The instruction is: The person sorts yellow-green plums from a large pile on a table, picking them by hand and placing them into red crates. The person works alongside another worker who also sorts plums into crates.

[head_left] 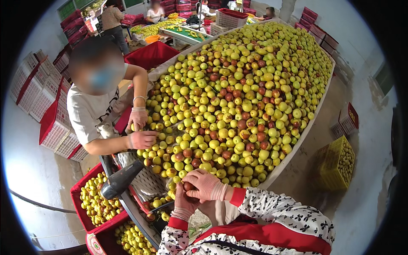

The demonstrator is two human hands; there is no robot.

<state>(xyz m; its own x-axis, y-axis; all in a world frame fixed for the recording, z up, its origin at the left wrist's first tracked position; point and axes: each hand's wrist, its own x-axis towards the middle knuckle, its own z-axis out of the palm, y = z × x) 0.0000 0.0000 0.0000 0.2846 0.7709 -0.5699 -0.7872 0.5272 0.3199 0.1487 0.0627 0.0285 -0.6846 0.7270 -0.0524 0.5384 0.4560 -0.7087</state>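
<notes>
Seen from above through a round fisheye view, a person in striped pink gloves and black-and-white patterned sleeves works at the lower middle of the frame. The left hand (184,205) and the right hand (208,187) meet there, their fingers closed around one dark red fruit (188,186); the fingers overlap, so it is hard to tell which hand bears more of the hold. The fruit sits at the near edge of a great heap of fruit (263,85), mostly yellow-green with scattered red-brown ones, which spreads from the centre to the upper right. The step in hand appears to be checking and sorting single fruits by hand. The next move probably calls for turning the fruit to judge its skin, then loosening one hand so the other can carry it away without knocking its neighbours. At lower left are two red-lined crates (76,196) with fruit inside, and between them and the heap stand a pale woven basket (144,177) and a dark, rounded, tapering object (123,180). At left centre, a masked co-worker's gloved hands (143,140) reach into the same heap.
</notes>
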